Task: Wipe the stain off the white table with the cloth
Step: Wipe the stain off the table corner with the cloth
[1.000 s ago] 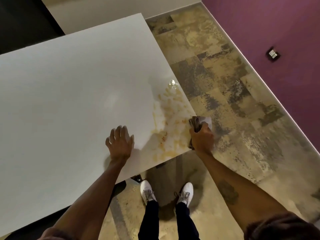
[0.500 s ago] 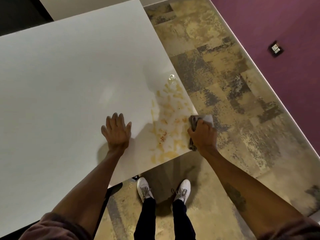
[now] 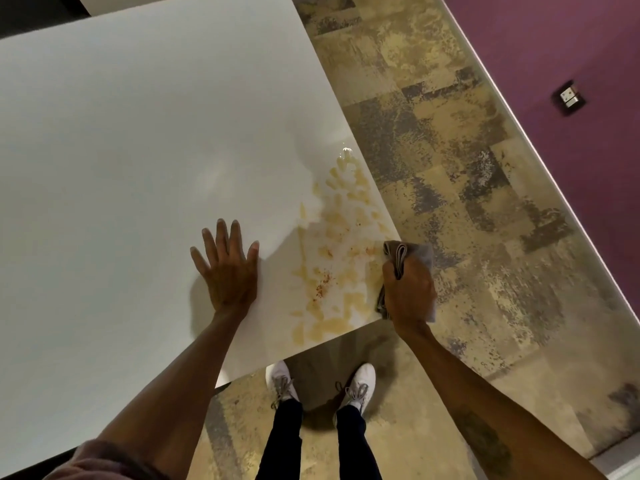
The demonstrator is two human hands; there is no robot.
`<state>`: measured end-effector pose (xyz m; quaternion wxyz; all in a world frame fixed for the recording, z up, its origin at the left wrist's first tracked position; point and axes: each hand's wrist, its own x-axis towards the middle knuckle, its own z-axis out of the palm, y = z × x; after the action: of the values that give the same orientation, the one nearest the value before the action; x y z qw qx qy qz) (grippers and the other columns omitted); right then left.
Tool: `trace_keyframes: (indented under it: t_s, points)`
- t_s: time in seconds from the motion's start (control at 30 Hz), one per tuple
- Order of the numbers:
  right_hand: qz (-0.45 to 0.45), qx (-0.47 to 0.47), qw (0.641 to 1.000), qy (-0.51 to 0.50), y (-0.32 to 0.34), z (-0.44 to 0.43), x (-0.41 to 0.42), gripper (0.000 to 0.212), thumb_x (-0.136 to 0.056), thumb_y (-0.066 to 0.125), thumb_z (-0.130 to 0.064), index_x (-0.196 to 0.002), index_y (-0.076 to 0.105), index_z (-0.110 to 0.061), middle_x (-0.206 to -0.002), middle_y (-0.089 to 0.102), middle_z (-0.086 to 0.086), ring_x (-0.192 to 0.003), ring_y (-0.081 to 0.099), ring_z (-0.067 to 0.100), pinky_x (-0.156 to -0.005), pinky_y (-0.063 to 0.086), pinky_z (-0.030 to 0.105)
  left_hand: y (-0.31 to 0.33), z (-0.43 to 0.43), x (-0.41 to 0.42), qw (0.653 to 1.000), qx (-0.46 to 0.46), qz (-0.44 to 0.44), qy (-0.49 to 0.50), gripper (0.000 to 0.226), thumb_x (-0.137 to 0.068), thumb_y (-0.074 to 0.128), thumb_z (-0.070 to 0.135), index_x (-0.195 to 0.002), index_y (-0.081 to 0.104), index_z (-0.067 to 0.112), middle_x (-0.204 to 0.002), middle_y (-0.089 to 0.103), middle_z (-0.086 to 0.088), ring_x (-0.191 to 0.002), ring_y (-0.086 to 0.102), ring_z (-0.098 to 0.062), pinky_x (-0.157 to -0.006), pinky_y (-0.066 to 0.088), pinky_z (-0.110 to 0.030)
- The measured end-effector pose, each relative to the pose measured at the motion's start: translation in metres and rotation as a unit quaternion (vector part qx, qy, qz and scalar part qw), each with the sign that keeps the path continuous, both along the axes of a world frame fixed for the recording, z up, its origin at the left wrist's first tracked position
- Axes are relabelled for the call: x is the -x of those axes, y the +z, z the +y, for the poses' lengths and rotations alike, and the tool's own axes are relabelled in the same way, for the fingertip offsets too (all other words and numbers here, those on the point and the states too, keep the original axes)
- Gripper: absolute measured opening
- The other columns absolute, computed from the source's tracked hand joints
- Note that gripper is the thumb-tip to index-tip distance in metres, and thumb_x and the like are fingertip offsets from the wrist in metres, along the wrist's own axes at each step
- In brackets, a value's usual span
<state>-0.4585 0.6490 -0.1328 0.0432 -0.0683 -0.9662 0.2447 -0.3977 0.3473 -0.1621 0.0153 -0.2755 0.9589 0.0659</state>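
A large white table [image 3: 121,150] fills the left of the view. A yellow-brown stain [image 3: 341,258] with reddish specks spreads over its near right corner, with a wet glint at its far end. My left hand [image 3: 227,271] lies flat on the table, fingers spread, just left of the stain. My right hand [image 3: 408,292] grips a folded grey cloth [image 3: 398,252] at the table's right edge, beside the stain. Most of the cloth is hidden under the hand.
A mottled tan and grey floor [image 3: 450,150] runs right of the table. A purple wall [image 3: 571,46] with a socket [image 3: 569,97] stands beyond it. My feet in white shoes [image 3: 356,382] stand at the table's corner.
My left hand has spread its fingers wider and stays on the table. The right hand with the cloth stays at the table's right edge. The view has shifted slightly.
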Motion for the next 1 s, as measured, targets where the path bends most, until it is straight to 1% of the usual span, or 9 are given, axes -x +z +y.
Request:
trace_keyframes:
  t_s: [0.1,0.2,0.3,0.47,0.6,0.73,0.8,0.87,1.0]
  points:
    - [0.000,0.018,1.000,-0.009,-0.007,-0.003,0.010,0.025,-0.089,0.055,-0.034,-0.088,0.058,-0.009,-0.076,0.065,0.012,-0.074,0.063,0.034,-0.068,0.053,0.040,-0.003,0.000,0.000,0.999,-0.027,0.012,0.012,0.066,-0.105,0.019,0.056,-0.160,0.028,0.020,-0.169,0.021,-0.008,-0.158,0.013,-0.032,-0.125,0.007,-0.060]
    - [-0.009,0.042,0.999,-0.005,-0.010,-0.010,0.022,0.035,-0.091,0.051,-0.038,-0.099,0.060,-0.005,-0.087,0.067,0.016,-0.085,0.064,0.037,-0.073,0.054,0.045,-0.004,-0.001,0.001,0.999,-0.043,0.015,0.017,0.067,-0.104,0.017,0.056,-0.162,0.021,0.023,-0.171,0.013,-0.003,-0.159,0.005,-0.028,-0.127,0.003,-0.057]
    - [0.000,0.067,0.998,-0.002,-0.011,-0.025,0.045,0.045,-0.092,0.046,-0.046,-0.102,0.062,-0.005,-0.088,0.067,0.015,-0.082,0.064,0.036,-0.069,0.051,0.039,-0.004,-0.003,0.001,0.999,-0.046,0.013,0.017,0.067,-0.103,0.018,0.056,-0.162,0.021,0.024,-0.171,0.013,-0.002,-0.160,0.004,-0.028,-0.127,0.003,-0.058]
    - [0.016,0.092,0.996,0.014,-0.013,-0.054,0.096,0.037,-0.093,0.052,-0.038,-0.097,0.063,-0.003,-0.083,0.065,0.017,-0.078,0.062,0.035,-0.063,0.047,0.037,-0.004,-0.004,0.000,0.999,-0.033,0.017,0.014,0.066,-0.104,0.022,0.054,-0.161,0.025,0.021,-0.170,0.017,-0.002,-0.159,0.008,-0.029,-0.126,0.006,-0.058]
    - [0.022,0.087,0.995,0.038,-0.015,-0.072,0.127,0.037,-0.091,0.051,-0.039,-0.090,0.064,-0.005,-0.076,0.063,0.013,-0.070,0.058,0.031,-0.059,0.034,0.028,-0.005,-0.004,0.000,0.999,-0.009,0.035,0.015,0.063,-0.105,0.029,0.051,-0.159,0.032,0.019,-0.168,0.024,-0.002,-0.158,0.015,-0.031,-0.125,0.011,-0.058]
    - [0.025,0.087,0.994,0.057,-0.009,-0.080,0.136,0.024,-0.085,0.056,-0.037,-0.074,0.050,-0.016,-0.065,0.045,-0.002,-0.063,0.048,0.022,-0.058,0.034,0.029,-0.003,-0.005,0.001,0.999,-0.008,0.047,0.017,0.060,-0.105,0.035,0.048,-0.157,0.037,0.019,-0.166,0.030,-0.003,-0.156,0.020,-0.032,-0.125,0.015,-0.057]
    - [0.037,0.047,0.996,0.062,-0.005,-0.080,0.134,0.023,-0.082,0.060,-0.034,-0.074,0.049,-0.015,-0.068,0.047,0.000,-0.071,0.050,0.024,-0.069,0.041,0.036,-0.001,-0.004,0.001,0.998,-0.016,0.049,0.020,0.059,-0.105,0.035,0.048,-0.157,0.038,0.020,-0.166,0.031,-0.003,-0.156,0.021,-0.032,-0.125,0.015,-0.057]
    - [0.049,0.006,0.998,0.048,-0.004,-0.080,0.131,0.026,-0.080,0.064,-0.035,-0.082,0.054,-0.011,-0.081,0.056,0.006,-0.086,0.054,0.028,-0.079,0.042,0.041,0.001,-0.004,0.001,0.998,-0.028,0.052,0.022,0.059,-0.105,0.034,0.048,-0.157,0.038,0.021,-0.166,0.031,-0.003,-0.156,0.020,-0.031,-0.125,0.014,-0.057]
    - [0.069,0.022,0.996,0.050,-0.003,-0.080,0.126,0.032,-0.080,0.065,-0.033,-0.098,0.053,-0.010,-0.102,0.058,0.007,-0.100,0.051,0.027,-0.084,0.049,0.042,0.000,-0.005,0.001,0.998,-0.040,0.049,0.024,0.057,-0.105,0.034,0.046,-0.157,0.036,0.023,-0.166,0.030,-0.002,-0.157,0.018,-0.031,-0.126,0.012,-0.057]
